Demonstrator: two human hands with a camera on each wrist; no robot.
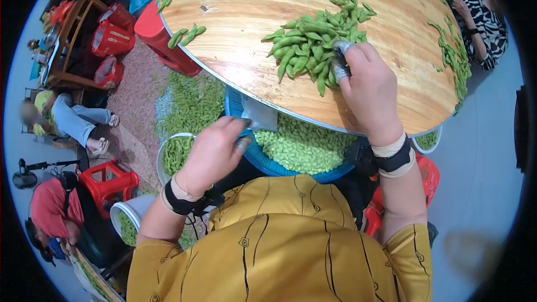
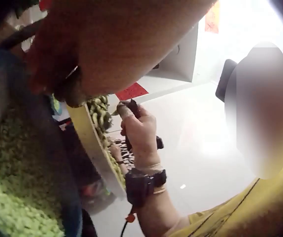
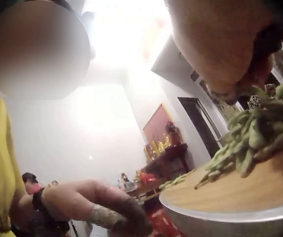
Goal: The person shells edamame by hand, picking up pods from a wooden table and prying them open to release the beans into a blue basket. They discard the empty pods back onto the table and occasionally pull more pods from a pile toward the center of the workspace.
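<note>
A heap of green edamame pods [image 1: 310, 45] lies on the round wooden table [image 1: 246, 5]. My right hand [image 1: 347, 67], its fingertips wrapped in tape, curls into the near side of the heap and grips pods. My left hand [image 1: 238, 137] hovers lower, over a blue basin [image 1: 234, 106] full of shelled green beans [image 1: 302, 145], with its taped fingers bent. Whether they hold anything is hidden. The right wrist view shows the pods [image 3: 255, 133] on the table edge [image 3: 230, 192] and the left hand [image 3: 107, 215] below. The left wrist view shows the right hand [image 2: 131, 116] at the table's rim.
Discarded pods [image 1: 193, 100] cover the floor left of the basin. White buckets [image 1: 168, 156] [image 1: 126, 221] of pods stand by red stools [image 1: 109, 182] [image 1: 168, 39]. More pods line the table's far right edge [image 1: 456, 56], where another person [image 1: 475, 17] sits. Other people sit at the left.
</note>
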